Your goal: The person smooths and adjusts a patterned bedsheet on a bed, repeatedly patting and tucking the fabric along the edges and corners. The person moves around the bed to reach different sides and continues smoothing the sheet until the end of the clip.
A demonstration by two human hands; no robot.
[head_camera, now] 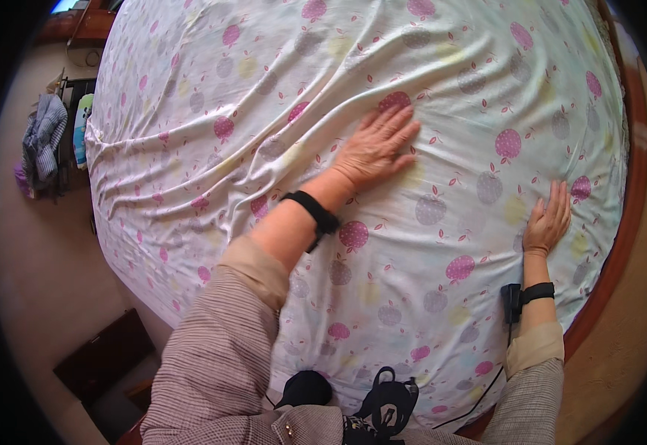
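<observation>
A white bed sheet [390, 272] printed with pink, grey and yellow apples covers the bed before me. My left hand [382, 142] lies palm down on it near the middle, fingers slightly spread, with nothing held. Long folds in the cloth run from the bed's left side up past that hand. Further right, my right hand [549, 219] rests flat on the sheet near the bed's right edge, its fingers extended and also holding nothing. Around that hand the cloth shows only small wrinkles.
A curved wooden bed frame [635, 167] borders the sheet on the right. A black cable [476, 409] runs from my right wrist device [511, 303]. Black straps [393, 397] lie at my waist. Striped cloth [45, 136] hangs at left, above a dark wooden panel [105, 356].
</observation>
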